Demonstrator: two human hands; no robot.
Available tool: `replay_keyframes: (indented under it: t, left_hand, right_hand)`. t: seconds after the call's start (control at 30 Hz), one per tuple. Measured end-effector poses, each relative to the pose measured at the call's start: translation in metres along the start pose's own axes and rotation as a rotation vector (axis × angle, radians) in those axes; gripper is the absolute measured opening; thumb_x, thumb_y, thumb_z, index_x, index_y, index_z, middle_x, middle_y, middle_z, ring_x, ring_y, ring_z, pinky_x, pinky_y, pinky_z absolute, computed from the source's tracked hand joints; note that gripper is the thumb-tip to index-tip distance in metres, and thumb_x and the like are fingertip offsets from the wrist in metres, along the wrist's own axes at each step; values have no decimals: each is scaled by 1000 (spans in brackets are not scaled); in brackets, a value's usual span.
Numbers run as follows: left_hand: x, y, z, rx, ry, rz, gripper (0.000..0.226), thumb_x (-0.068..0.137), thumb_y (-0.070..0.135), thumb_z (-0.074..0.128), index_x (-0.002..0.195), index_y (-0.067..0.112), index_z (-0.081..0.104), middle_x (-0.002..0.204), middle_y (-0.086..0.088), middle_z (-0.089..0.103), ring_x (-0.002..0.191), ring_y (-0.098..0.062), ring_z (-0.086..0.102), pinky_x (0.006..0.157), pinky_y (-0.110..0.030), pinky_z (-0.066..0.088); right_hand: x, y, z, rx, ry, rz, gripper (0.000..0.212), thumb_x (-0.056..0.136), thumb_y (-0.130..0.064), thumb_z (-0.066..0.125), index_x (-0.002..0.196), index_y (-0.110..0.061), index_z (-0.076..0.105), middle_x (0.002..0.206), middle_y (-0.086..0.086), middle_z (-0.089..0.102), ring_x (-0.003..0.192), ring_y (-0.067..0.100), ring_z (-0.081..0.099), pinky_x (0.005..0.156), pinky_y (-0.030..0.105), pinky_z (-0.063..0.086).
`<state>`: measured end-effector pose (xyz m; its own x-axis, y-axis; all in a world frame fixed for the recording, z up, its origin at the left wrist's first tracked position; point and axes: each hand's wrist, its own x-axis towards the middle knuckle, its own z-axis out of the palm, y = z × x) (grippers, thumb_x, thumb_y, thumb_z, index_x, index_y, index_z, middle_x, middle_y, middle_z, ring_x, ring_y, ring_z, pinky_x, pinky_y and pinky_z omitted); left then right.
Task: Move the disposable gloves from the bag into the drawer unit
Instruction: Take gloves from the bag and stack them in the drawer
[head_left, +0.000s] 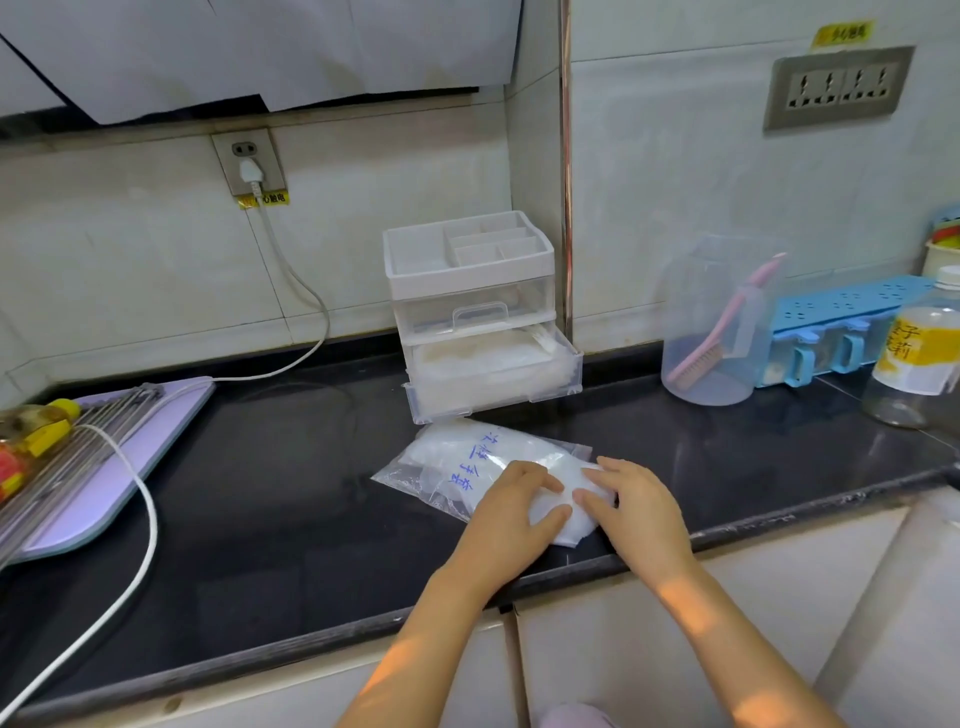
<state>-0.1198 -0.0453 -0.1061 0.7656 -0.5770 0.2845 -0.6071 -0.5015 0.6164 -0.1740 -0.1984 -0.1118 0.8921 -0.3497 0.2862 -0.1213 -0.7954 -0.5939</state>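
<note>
One bag (457, 467) just before the drawer unit (472, 291); jug (711, 322) right, cable (148, 499) left.

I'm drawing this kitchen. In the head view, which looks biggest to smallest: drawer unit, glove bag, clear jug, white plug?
1. drawer unit
2. glove bag and clear jug: about alike, bag sits nearer
3. white plug

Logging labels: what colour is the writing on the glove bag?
Blue, handwritten on the clear bag; head view.

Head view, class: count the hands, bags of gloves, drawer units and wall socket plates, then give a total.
Hands: 2
Bag of gloves: 1
Drawer unit: 1
Wall socket plates: 2
Total: 6
</note>
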Motion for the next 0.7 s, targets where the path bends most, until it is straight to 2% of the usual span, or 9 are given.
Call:
replay_keyframes:
  t: [0.1, 0.17, 0.23, 0.3, 0.37, 0.5, 0.7]
  left_hand:
    - [-1, 1, -1, 30, -7, 12, 27, 93, 30, 57, 118, 21, 57, 123, 10, 46, 107, -1, 47, 92, -7, 33]
    - [-2, 1, -1, 48, -19, 24, 29, 95, 28, 54, 123, 21, 56, 129, 8, 43, 114, -4, 46, 100, -15, 34]
    - [-3, 2, -1, 67, -40, 40, 35, 98, 27, 49, 132, 23, 53, 140, 7, 35, 125, -5, 40, 101, -12, 27]
    - [-4, 3, -1, 87, -59, 43, 39, 100, 29, 43, 139, 27, 47, 149, 10, 22, 132, -4, 32, 102, -11, 21]
    - [-5, 3, -1, 98, -73, 46, 40, 101, 28, 40, 141, 28, 46, 155, 11, 14, 138, -4, 24, 106, -12, 19]
    - [-5, 2, 0, 130, -87, 51, 42, 100, 37, 42, 141, 28, 45, 159, 13, 6, 145, -5, 9, 110, -17, 12]
    - [-4, -2, 3, 169, -95, 35, 46, 100, 43, 40, 143, 29, 42, 160, 12, 5, 146, -8, 5, 115, -25, 13]
  right_hand:
    - [-2, 0, 3, 160, 151, 10, 21, 86, -14, 68, 106, -14, 74, 124, 0, 63, 112, 17, 56, 89, 19, 37]
    - [-4, 0, 4, 240, 223, 14, 12, 80, -7, 73, 90, -14, 77, 109, -1, 67, 99, 15, 59, 84, 20, 41]
    - [-3, 0, 3, 285, 236, 17, 11, 78, -6, 74, 82, -16, 76, 94, -4, 68, 90, 13, 61, 80, 24, 47]
    - [-2, -1, 3, 270, 201, 33, 10, 80, -9, 73, 81, -18, 74, 86, -6, 65, 86, 14, 60, 76, 23, 46]
    - [-1, -2, 3, 237, 182, 56, 8, 82, -11, 72, 81, -19, 73, 88, -7, 63, 89, 13, 56, 74, 20, 41]
    - [0, -6, 1, 231, 259, 74, 2, 82, -14, 73, 81, -16, 73, 100, -7, 53, 100, 7, 40, 80, 19, 36]
    - [-1, -19, -11, 311, 276, 72, 9, 81, -12, 73, 76, -19, 69, 103, -7, 50, 103, 4, 34, 84, 21, 35]
